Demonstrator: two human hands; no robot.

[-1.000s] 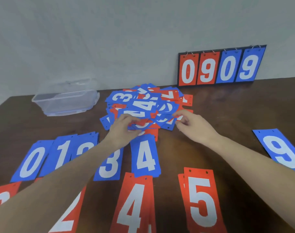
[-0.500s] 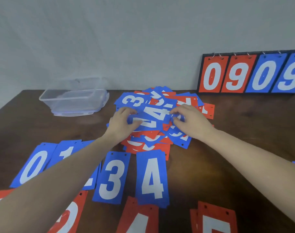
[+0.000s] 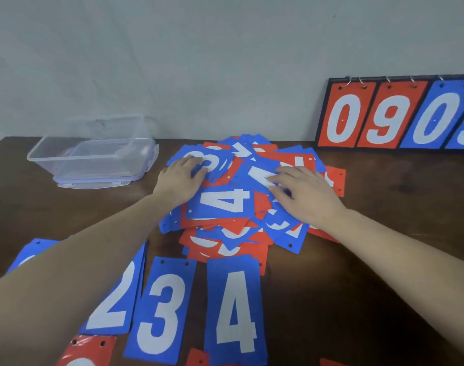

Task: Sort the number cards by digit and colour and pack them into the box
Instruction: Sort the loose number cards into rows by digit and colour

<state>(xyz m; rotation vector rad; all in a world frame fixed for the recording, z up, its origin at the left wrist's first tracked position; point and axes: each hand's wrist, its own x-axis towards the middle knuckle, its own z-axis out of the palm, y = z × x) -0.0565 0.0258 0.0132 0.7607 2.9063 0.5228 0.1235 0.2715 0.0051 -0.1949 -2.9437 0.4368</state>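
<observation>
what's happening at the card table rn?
A person is sorting number cards. Both hands lie flat on the mixed pile of red and blue cards: the left hand over a blue 3, the right hand beside a sideways blue 4. Sorted blue stacks 2, 3 and 4 sit nearer the person. The clear box at the far left holds no cards yet.

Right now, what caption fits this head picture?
Both hands, left hand and right hand, spread over mixed number cards beside plastic box.

Left hand [image 3: 178,178] flat, fingers straight; right hand [image 3: 306,192] flat, fingers spread; both forearms extended.
</observation>
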